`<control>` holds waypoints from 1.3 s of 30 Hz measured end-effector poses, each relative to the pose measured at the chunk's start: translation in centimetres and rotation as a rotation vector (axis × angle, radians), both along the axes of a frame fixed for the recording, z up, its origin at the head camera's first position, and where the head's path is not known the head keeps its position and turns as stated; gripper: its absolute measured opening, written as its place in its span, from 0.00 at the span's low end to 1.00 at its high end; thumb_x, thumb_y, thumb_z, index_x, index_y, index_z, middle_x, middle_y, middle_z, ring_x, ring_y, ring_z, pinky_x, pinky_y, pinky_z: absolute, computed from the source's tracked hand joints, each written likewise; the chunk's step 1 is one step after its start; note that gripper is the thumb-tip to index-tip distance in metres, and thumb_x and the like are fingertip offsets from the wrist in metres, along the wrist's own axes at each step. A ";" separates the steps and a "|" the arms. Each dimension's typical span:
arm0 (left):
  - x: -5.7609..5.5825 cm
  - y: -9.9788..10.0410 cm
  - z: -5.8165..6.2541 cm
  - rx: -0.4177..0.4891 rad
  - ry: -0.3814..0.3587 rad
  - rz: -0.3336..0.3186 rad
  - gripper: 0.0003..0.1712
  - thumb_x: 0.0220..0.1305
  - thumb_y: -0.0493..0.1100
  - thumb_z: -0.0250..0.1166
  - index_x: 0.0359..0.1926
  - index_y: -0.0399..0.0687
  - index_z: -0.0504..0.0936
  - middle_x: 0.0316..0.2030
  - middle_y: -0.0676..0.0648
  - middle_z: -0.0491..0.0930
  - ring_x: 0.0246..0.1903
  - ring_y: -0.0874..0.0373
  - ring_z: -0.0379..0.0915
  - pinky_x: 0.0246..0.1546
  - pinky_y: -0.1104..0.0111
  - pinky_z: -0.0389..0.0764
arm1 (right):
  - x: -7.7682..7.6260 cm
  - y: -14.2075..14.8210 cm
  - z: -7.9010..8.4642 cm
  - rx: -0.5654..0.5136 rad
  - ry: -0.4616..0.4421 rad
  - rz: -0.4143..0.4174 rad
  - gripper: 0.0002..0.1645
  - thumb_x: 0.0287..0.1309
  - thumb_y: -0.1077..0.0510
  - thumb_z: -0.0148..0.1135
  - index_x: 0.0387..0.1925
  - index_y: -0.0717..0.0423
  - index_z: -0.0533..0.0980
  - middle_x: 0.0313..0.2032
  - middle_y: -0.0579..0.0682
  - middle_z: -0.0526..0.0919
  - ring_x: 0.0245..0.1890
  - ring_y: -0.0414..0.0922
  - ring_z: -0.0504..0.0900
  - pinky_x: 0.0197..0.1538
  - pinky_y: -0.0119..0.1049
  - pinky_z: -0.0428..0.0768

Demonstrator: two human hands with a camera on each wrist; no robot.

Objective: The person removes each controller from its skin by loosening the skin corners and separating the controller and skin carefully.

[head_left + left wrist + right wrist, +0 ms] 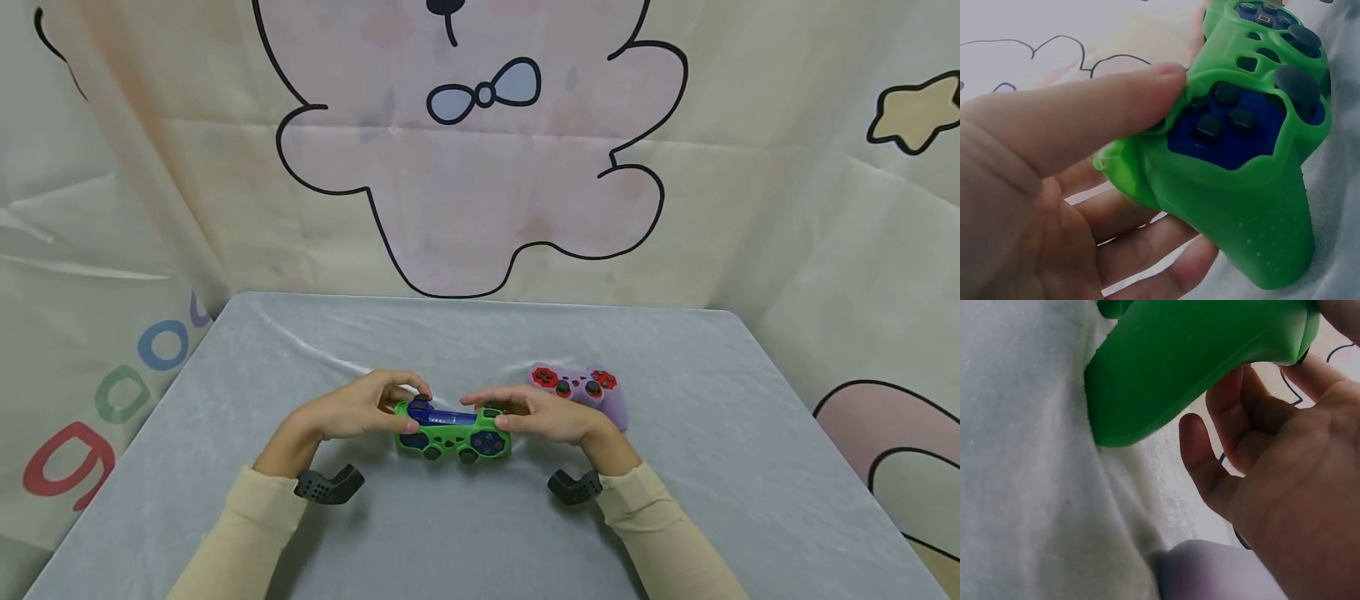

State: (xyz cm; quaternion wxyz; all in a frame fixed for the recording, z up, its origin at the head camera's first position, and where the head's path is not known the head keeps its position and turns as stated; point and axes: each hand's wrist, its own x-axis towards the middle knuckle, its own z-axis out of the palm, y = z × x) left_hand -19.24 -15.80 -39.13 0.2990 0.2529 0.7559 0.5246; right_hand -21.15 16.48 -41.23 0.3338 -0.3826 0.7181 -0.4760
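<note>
A blue game controller [457,417] wears a green rubbery cover [450,437] and faces up near the middle of the table. Its blue far edge shows bare of the cover in the head view. On its left side, my left hand [363,408] pinches the covered controller, thumb on the face and fingers behind. In the left wrist view a loose green flap [1124,175] juts out below that thumb. My right hand [551,414] holds the opposite end, thumb at the upper corner. Its lower fingers [1200,450] are bent and off the green grip.
A purple controller [613,404] with red button areas lies just behind my right hand, partly covered by it. Grey cloth [465,533] covers the table. A printed curtain [480,208] hangs behind the table. Dark wrist devices [330,485] sit at both cuffs.
</note>
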 end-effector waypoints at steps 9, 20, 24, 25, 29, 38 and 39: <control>0.3 0.3 0.3 -0.033 0.048 -0.026 0.26 0.67 0.41 0.68 0.61 0.35 0.72 0.56 0.38 0.83 0.51 0.54 0.82 0.48 0.62 0.81 | 0.6 0.1 1.3 0.078 0.063 -0.002 0.24 0.74 0.50 0.55 0.67 0.50 0.73 0.64 0.49 0.79 0.61 0.42 0.78 0.62 0.42 0.77; 0.3 0.1 0.3 -0.064 0.072 -0.040 0.25 0.66 0.38 0.68 0.61 0.37 0.72 0.56 0.39 0.83 0.52 0.54 0.81 0.49 0.60 0.82 | 1.0 -0.2 2.4 0.160 0.153 -0.036 0.21 0.71 0.51 0.61 0.60 0.55 0.77 0.54 0.50 0.83 0.48 0.41 0.80 0.55 0.38 0.80; 0.3 0.0 0.4 -0.069 0.083 -0.050 0.24 0.66 0.38 0.69 0.60 0.38 0.73 0.55 0.39 0.83 0.52 0.54 0.81 0.49 0.60 0.81 | 0.9 -0.2 2.4 0.155 0.165 -0.030 0.20 0.70 0.50 0.62 0.57 0.55 0.77 0.52 0.50 0.82 0.47 0.43 0.79 0.53 0.39 0.79; 0.3 0.0 0.5 -0.072 0.089 -0.055 0.24 0.66 0.39 0.69 0.60 0.38 0.73 0.55 0.40 0.84 0.53 0.55 0.80 0.49 0.60 0.81 | 0.9 -0.2 2.3 0.153 0.169 -0.026 0.19 0.69 0.50 0.63 0.56 0.55 0.77 0.50 0.50 0.82 0.46 0.43 0.78 0.52 0.38 0.79; 0.3 0.0 0.7 -0.076 0.101 -0.078 0.25 0.64 0.39 0.70 0.59 0.39 0.73 0.54 0.43 0.83 0.52 0.56 0.80 0.48 0.61 0.82 | 0.8 -0.3 2.2 0.133 0.177 -0.011 0.18 0.65 0.52 0.67 0.51 0.56 0.76 0.43 0.47 0.78 0.41 0.43 0.75 0.47 0.35 0.76; 0.6 0.2 0.7 -0.043 0.054 -0.097 0.23 0.63 0.34 0.70 0.58 0.40 0.74 0.53 0.43 0.83 0.45 0.53 0.81 0.44 0.61 0.83 | 0.6 -0.8 1.3 0.028 0.121 0.054 0.25 0.61 0.45 0.70 0.40 0.59 0.70 0.37 0.44 0.69 0.37 0.44 0.68 0.42 0.34 0.68; 0.6 0.3 0.7 -0.044 0.059 -0.100 0.23 0.63 0.34 0.70 0.57 0.41 0.74 0.53 0.43 0.83 0.45 0.53 0.81 0.44 0.61 0.83 | 0.6 -0.7 1.1 0.015 0.109 0.062 0.26 0.61 0.44 0.70 0.39 0.60 0.69 0.37 0.44 0.68 0.37 0.44 0.67 0.42 0.35 0.68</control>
